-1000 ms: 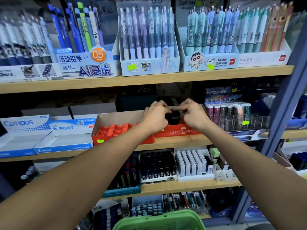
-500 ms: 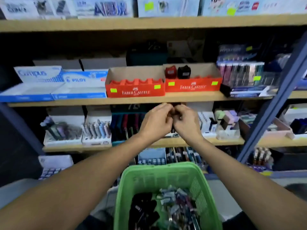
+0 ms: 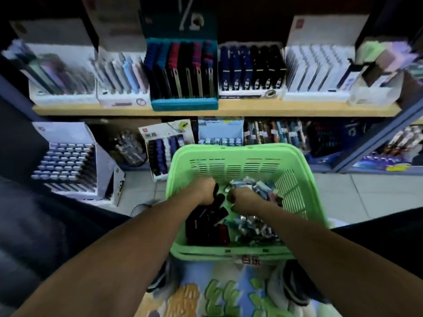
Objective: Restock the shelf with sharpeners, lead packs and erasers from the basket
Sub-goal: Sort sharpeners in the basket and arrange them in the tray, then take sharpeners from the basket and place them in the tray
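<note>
both hands in basket (image 3: 231, 154), sharpeners (image 3: 206, 220) under left hand (image 3: 203, 188)

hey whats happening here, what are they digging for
A person is restocking stationery shelves and has both hands down in a green basket that sits in front of the shelving. The left hand is over a pile of dark sharpeners on the basket's left side and seems to close on one. The right hand is curled over the mixed small packs on the right side; the blur hides what it has, if anything. Nothing is lifted out yet.
</note>
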Demonstrator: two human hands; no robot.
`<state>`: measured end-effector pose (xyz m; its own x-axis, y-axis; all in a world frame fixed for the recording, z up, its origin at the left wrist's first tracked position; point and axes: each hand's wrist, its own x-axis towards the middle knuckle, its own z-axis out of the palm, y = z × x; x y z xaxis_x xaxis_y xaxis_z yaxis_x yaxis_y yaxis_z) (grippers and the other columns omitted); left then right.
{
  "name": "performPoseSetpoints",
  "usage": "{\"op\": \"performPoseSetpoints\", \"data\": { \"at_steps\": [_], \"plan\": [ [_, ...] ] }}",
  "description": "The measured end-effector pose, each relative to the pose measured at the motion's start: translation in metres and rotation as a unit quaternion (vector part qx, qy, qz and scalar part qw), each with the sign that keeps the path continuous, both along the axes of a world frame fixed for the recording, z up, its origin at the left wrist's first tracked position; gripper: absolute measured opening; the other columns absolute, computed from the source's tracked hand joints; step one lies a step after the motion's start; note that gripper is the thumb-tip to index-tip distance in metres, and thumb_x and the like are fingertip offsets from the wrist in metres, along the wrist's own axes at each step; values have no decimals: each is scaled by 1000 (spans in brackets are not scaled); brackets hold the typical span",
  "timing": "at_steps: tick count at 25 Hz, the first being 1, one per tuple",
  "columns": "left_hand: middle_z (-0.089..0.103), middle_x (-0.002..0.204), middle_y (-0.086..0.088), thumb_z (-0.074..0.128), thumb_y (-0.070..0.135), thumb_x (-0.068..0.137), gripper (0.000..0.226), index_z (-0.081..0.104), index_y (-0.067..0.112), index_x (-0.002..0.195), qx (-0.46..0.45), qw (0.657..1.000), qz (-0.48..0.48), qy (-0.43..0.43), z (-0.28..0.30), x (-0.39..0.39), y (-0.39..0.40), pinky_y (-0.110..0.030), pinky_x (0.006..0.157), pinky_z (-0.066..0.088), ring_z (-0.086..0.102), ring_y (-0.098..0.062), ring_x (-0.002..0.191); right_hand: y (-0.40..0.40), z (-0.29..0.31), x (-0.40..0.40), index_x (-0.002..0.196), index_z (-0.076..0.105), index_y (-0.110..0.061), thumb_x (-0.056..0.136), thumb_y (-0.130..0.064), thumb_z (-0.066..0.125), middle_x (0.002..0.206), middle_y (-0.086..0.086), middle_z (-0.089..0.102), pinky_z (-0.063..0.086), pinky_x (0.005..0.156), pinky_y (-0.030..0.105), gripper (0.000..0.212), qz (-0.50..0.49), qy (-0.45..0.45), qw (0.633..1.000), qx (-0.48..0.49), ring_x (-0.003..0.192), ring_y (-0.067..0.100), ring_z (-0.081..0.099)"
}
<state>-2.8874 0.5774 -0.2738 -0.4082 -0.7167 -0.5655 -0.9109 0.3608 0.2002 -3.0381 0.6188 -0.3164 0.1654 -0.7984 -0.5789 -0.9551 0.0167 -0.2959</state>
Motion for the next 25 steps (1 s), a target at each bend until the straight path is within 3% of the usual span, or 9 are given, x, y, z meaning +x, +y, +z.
{"op": "performPoseSetpoints", "data": {
  "at_steps": [4,6,11,14,16,19,23,25],
  "plan": [
    [63,117,-19,65,14,88,34,59,3,121,49,997,43,-40,-51,11,-6,-37,84,52,64,-34,104,-7,-37,18,136,51,-4,94,-19,63,129,21,60,45,84,33,46,-50,-76,996,4,117,35,58],
    [57,125,-21,67,15,87,50,48,2,131,50,994,84,-52,-64,12,-9,-39,90,51,61,-36,113,-13,-48,29,141,45,-3,94,-20,63,133,21,58,44,90,33,53,-84,-106,991,5,121,35,57],
    [34,144,-23,77,21,80,72,38,8,139,50,988,140,-37,-92,16,-16,-41,106,45,52,-39,125,-17,-80,48,146,34,-14,81,-32,77,129,11,61,46,86,28,80,-186,-176,964,74,117,30,61],
    [37,140,-16,81,28,74,69,48,22,134,57,990,129,-27,-99,17,-16,-40,105,47,57,-36,116,-17,-81,47,153,25,-26,76,-25,82,137,10,59,47,100,34,96,-217,-212,951,55,124,28,58],
    [49,135,-13,81,27,75,61,55,22,130,70,991,113,-27,-101,18,-16,-38,102,49,60,-33,113,-16,-81,45,154,27,-30,73,-17,82,138,9,58,51,100,37,99,-197,-212,954,75,123,27,58],
    [65,125,-7,79,21,77,56,60,26,129,72,994,75,-37,-98,19,-14,-35,98,51,63,-28,113,-7,-80,41,150,33,-30,71,-9,83,131,8,61,60,83,39,96,-215,-246,938,117,111,27,64],
    [59,131,-11,72,11,82,84,30,32,151,101,993,-5,-63,-95,20,-9,-37,88,53,61,-30,114,-2,-81,33,141,41,-26,70,0,81,123,9,62,61,78,51,86,-263,-305,904,147,103,30,67],
    [59,128,-16,68,6,85,88,16,23,154,99,993,13,-66,-94,18,-7,-35,78,49,62,-32,110,0,-79,33,136,46,-24,73,10,75,119,9,62,61,77,50,77,-313,-343,871,161,101,31,67]
  ]
}}
